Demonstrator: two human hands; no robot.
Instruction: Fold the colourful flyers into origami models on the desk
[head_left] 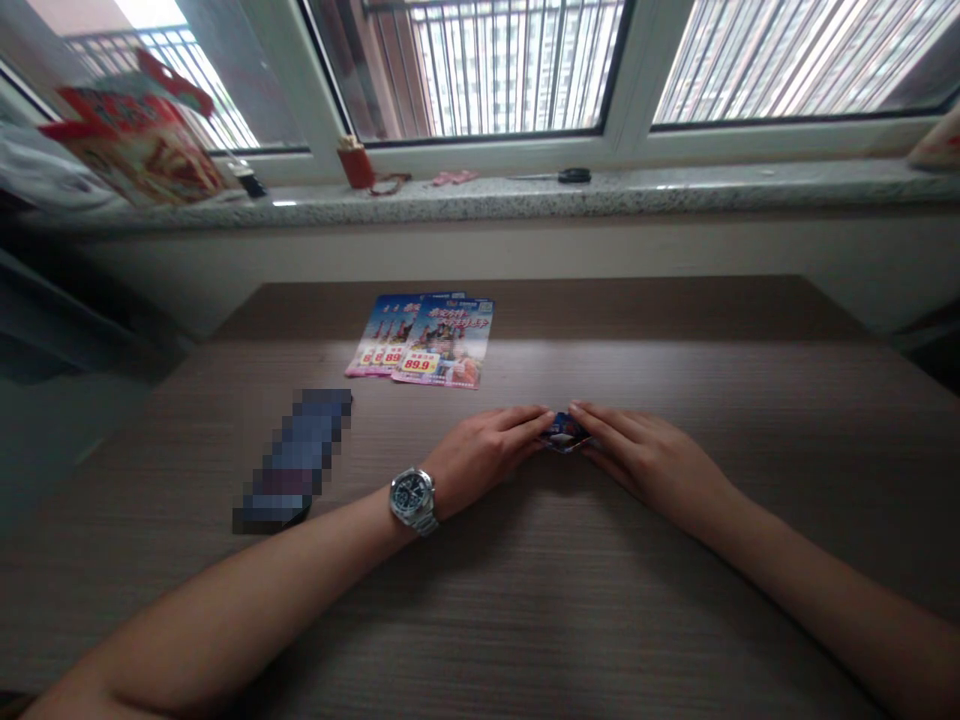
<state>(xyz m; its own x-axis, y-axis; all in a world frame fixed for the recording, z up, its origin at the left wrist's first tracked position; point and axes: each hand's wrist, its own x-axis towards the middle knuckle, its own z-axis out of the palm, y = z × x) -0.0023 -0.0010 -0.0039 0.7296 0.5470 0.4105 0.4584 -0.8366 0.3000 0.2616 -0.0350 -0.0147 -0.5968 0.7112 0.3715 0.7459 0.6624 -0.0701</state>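
A small piece of folded printed paper (564, 432), mostly dark blue with a pale patch, is pinched between my two hands just above or on the tabletop. From the left, my left hand (484, 448) closes its fingers on one end; a silver watch (412, 497) is on that wrist. On the opposite end press the fingers of my right hand (643, 452). The fingers cover both ends of the paper, so its full shape is hidden. Beyond my left hand lie overlapping colourful flyers (446, 345) with "89.9" printed on the front one.
A phone-like dark object (296, 460), blurred out, lies left on the wooden table (570, 620). Along the granite windowsill (480, 198) are scissors (574, 175), a red-brown case (355, 165), a pink item (454, 178) and a red printed bag (150, 140).
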